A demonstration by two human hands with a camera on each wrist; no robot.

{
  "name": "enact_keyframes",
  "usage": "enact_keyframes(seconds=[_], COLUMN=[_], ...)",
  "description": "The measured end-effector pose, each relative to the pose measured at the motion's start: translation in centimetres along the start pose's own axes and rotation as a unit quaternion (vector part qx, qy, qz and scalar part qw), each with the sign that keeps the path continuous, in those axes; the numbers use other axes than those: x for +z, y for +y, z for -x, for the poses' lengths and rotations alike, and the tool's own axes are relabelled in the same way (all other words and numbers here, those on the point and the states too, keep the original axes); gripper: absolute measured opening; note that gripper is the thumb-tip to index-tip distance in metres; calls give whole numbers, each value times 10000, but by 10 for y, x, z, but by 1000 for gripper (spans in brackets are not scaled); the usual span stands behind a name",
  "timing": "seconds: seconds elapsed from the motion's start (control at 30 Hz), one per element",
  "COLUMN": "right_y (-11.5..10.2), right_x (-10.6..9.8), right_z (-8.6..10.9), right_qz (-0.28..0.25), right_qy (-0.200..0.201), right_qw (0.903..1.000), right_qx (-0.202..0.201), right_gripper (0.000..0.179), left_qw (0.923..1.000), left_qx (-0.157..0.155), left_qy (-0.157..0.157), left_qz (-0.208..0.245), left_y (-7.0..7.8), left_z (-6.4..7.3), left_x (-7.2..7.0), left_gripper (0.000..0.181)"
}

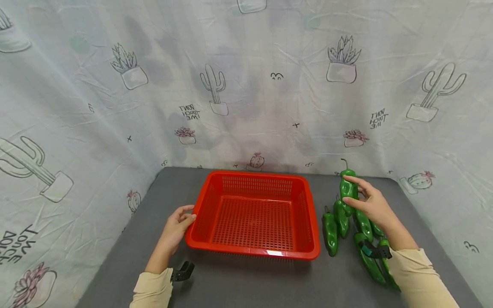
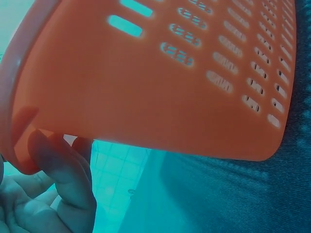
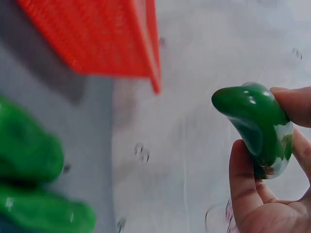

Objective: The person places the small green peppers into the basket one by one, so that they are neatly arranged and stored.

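- At the centre sits a red rectangular plastic basket (image 1: pixel 252 252) with slotted walls and a grid floor, on a dark grey tabletop (image 1: pixel 246 286); no pepper lies inside it.
- The left hand (image 1: pixel 177 224), at the basket's nine o'clock, holds the rim there with thumb and bent fingers.
- The right hand (image 1: pixel 371 207), at the basket's three o'clock, pinches a glossy, dark green long pepper (image 1: pixel 348 190) between thumb and fingers, stem toward twelve. Whether its lower end touches the peppers behind it is hard to tell.
- From three round to four o'clock lies a loose group of similar shiny green peppers (image 1: pixel 363 224), some touching; a single green pepper (image 1: pixel 330 235) lies nearest the basket, just beside its wall.
- The held pepper could slip or twist: its skin looks slick and curved, and only the digits grip it.
- A low swing toward nine o'clock could knock it against the raised rim.
- The black right wrist camera (image 1: pixel 379 251) hangs over the group; a dipped wrist could nudge peppers and set them rolling.
- The basket looks light and is held at one side only, so a bump from three o'clock might swivel it.
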State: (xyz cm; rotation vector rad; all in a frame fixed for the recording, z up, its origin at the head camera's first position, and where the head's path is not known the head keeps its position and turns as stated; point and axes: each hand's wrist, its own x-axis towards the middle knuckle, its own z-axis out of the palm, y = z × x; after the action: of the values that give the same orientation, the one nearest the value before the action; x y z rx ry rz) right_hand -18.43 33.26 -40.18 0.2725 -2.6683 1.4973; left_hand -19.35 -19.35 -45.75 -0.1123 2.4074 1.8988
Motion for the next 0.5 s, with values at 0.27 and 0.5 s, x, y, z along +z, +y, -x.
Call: enact_keyframes(seconds=[0.27,0.5], right_y=[-20,-29], right_x=[21,36], right_z=[-18,-27], right_qz=[-176,-341], right_qy=[-193,-350], right_qw=[9990,9974], right_qx=[-352,-528], right_gripper=[63,62], left_qw=[10000,10000], left_qx=[49,26], left_qy=[24,15], left_qz=[60,38], left_y=[1,1], left_z=[0,0], left_x=[-1,1], left_gripper=[37,37])
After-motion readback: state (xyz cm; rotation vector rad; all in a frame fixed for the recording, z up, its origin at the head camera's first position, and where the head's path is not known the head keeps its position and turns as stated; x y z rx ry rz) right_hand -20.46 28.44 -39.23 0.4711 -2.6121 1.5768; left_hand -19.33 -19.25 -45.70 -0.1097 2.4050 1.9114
